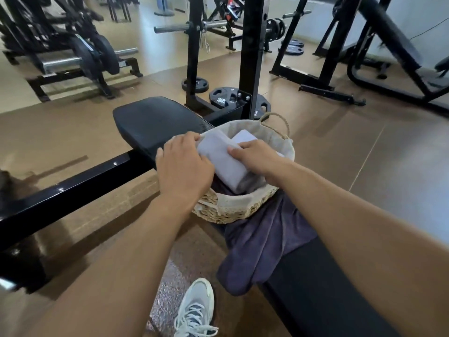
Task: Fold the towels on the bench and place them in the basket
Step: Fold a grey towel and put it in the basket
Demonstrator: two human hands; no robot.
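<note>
Both hands, left hand [184,166] and right hand [257,155], are gripping a folded white towel [220,156], fingers curled round it, over the wicker basket [243,207]; a dark towel [262,249] is lying at its six o'clock.

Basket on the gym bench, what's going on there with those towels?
A person is lowering a folded light grey towel into the woven basket that stands on the bench. The left hand holds the towel's near-left end, and the right hand holds its right side. Another folded white towel already lies in the basket. A dark purple towel is unfolded, draped over the bench beside the basket, so it is not yet done.
</note>
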